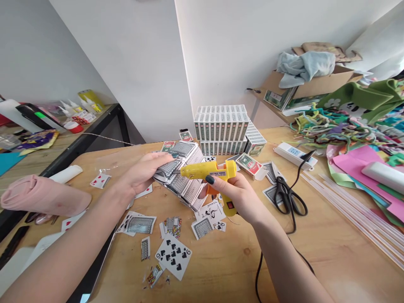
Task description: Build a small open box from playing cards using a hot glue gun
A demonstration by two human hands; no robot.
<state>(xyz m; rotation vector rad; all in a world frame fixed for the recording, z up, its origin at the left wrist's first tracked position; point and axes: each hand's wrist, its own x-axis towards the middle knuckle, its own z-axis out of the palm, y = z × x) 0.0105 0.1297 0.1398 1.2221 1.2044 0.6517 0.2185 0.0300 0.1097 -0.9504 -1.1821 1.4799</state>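
My right hand [241, 193] is wrapped round a yellow glue gun [208, 170], its orange trigger partly covered by my fingers. The gun's nozzle points left, at or close to a structure made of playing cards [189, 183]; whether it touches I cannot tell. My left hand [148, 170] grips that card structure from its left side, raised and tilted above the table. Below it lie loose cards: a nine of spades [173, 256], a joker [211, 211] and several cut pieces.
Stacked card boxes [221, 126] stand at the back. An opened card box [250, 165], black scissors [288, 198], a white power strip [295, 155] and clear glue sticks [356, 214] lie to the right. The gun's black cord crosses the table. A pink roll [46, 195] rests at left.
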